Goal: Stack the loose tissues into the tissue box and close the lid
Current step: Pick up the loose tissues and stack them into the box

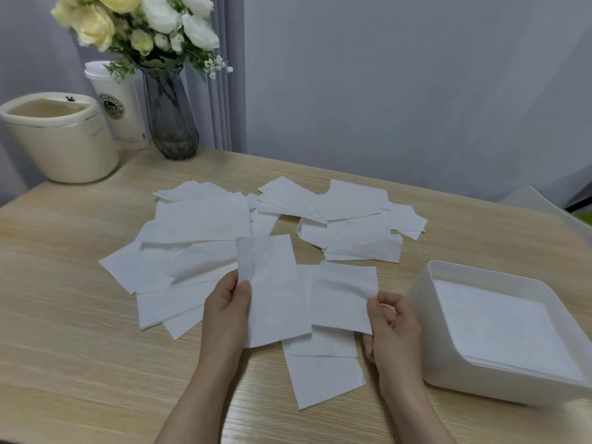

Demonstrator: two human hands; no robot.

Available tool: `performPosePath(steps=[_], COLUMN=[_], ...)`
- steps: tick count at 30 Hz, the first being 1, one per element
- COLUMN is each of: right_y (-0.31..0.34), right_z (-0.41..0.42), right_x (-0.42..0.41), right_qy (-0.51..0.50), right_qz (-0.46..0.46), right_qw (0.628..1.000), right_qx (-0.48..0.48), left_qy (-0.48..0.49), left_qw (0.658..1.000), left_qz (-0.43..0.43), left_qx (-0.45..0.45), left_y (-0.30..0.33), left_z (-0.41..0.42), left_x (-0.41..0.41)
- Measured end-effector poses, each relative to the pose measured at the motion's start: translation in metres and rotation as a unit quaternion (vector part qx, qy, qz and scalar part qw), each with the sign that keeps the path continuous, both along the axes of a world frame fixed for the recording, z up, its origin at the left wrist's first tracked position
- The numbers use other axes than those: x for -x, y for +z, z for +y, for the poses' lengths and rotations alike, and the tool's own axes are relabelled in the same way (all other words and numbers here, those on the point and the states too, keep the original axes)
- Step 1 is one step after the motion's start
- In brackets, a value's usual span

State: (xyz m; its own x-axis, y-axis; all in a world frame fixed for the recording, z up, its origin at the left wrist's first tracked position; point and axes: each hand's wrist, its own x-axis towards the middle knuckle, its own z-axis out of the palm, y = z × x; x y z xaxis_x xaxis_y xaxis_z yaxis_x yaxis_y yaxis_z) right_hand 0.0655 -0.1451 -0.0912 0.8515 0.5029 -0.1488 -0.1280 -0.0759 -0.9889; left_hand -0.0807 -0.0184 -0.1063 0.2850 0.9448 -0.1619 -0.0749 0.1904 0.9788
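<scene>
Several loose white tissues point(198, 219) lie scattered over the middle of the wooden table point(80, 315). My left hand point(226, 306) pinches the left edge of one tissue point(272, 290), lifted slightly off the pile. My right hand point(392, 325) pinches the right edge of another tissue point(342, 296) beside it. More tissues lie under both, toward the front. The white tissue box point(419, 290) stands open at the right, close to my right hand, with a flat stack of tissues point(499, 328) inside. No lid is on the box.
At the back left stand a cream round container point(61, 145), a white paper cup point(118, 107) and a grey glass vase point(173, 123) with pale flowers. A white object point(541, 203) pokes up beyond the table's far right edge. A grey wall is behind.
</scene>
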Motion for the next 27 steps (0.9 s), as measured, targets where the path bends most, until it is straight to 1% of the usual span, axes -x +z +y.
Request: performPosePath(steps=[3, 7, 10, 12, 16, 18, 20, 27], right_y=[0.011, 0.019, 0.026, 0.026, 0.011, 0.004, 0.000, -0.009], right_z=[0.004, 0.014, 0.019, 0.022, 0.022, 0.021, 0.021, 0.022], right_x=[0.007, 0.017, 0.023, 0.026, 0.029, 0.030, 0.031, 0.036], right_qy=[0.019, 0.037, 0.051, 0.084, 0.159, 0.169, 0.169, 0.142], right_qz=[0.072, 0.085, 0.095, 0.089, 0.041, 0.029, 0.024, 0.003], right_qw=[0.993, 0.982, 0.974, 0.975, 0.985, 0.985, 0.985, 0.989], right_qx=[-0.088, -0.166, -0.197, -0.185, -0.050, -0.018, -0.012, -0.043], left_qy=[-0.007, -0.014, -0.019, -0.028, -0.037, -0.039, -0.042, -0.048], left_qw=[1.000, 1.000, 1.000, 1.000, 0.998, 0.996, 0.996, 0.996], left_qz=[0.014, 0.019, 0.015, 0.009, -0.041, -0.065, -0.069, -0.066], left_qx=[-0.007, -0.011, -0.009, -0.005, 0.029, 0.044, 0.043, 0.039], left_y=[0.000, 0.001, 0.002, 0.003, 0.008, 0.010, 0.011, 0.011], left_z=[0.000, -0.001, -0.002, -0.002, -0.004, -0.006, -0.006, -0.007], left_x=[-0.002, -0.002, -0.001, 0.000, -0.001, -0.001, -0.001, 0.000])
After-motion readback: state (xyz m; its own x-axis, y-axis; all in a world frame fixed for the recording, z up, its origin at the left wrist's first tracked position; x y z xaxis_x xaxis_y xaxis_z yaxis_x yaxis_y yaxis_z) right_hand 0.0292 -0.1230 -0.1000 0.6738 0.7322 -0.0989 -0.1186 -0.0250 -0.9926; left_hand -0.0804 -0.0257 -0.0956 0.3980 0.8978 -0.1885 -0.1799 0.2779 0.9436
